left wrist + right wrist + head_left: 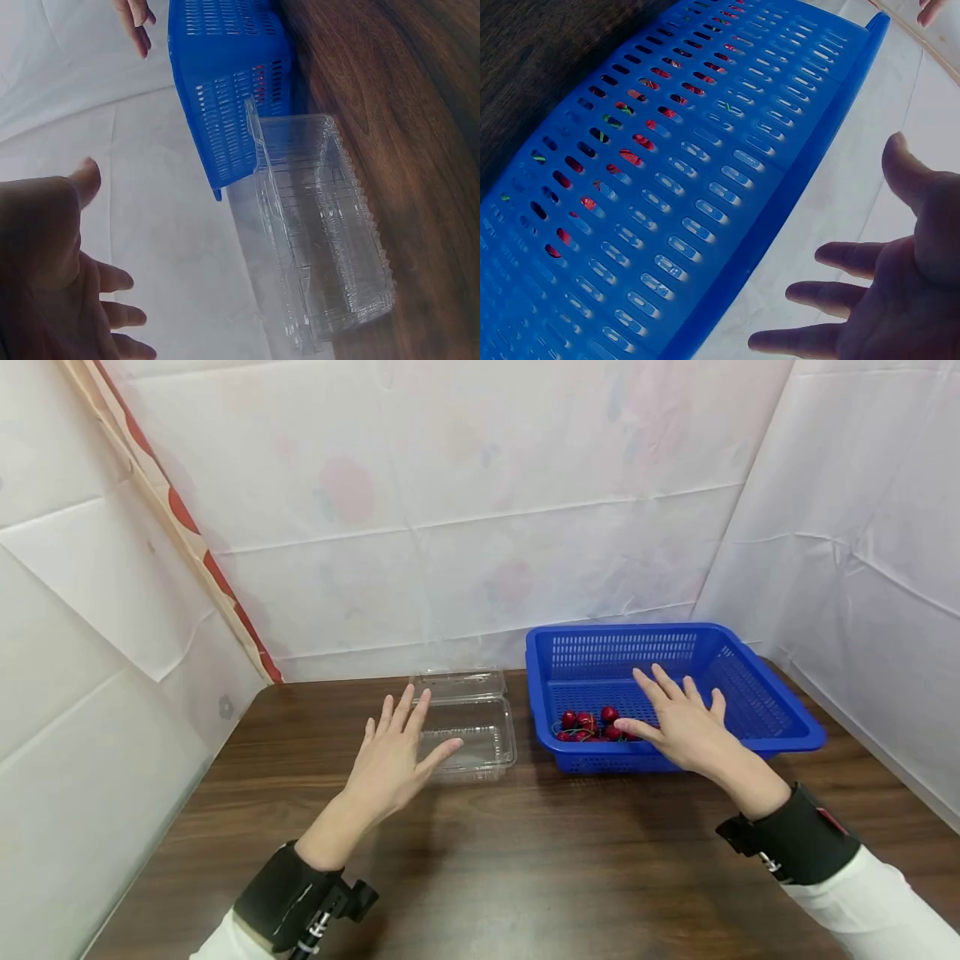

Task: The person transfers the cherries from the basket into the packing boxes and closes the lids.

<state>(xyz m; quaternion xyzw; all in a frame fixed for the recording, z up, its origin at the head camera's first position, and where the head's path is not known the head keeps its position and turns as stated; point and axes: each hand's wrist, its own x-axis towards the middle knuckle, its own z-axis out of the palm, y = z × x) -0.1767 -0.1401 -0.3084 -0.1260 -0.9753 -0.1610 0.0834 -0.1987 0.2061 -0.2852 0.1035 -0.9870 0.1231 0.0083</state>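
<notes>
My left hand (387, 766) hovers with fingers spread beside a clear plastic clamshell box (480, 739), whose lid (459, 684) is folded back toward the wall. Nothing is in the box. Over the near side of a blue plastic basket (780, 745), my right hand (690, 731) is held with fingers spread and nothing in it. Several dark red cherries (587, 722) with green stems lie at the basket's near left; the right hand partly covers that area in the head view. Through the slots in the right wrist view, red cherries (631, 157) show behind the basket wall.
Both the box and the basket stand on a dark wood-grain table (480, 860). A white sheet with faint prints (450, 527) hangs right behind them, and more white sheeting (862, 568) borders the right side. A red and beige strip (180, 514) runs down the left corner.
</notes>
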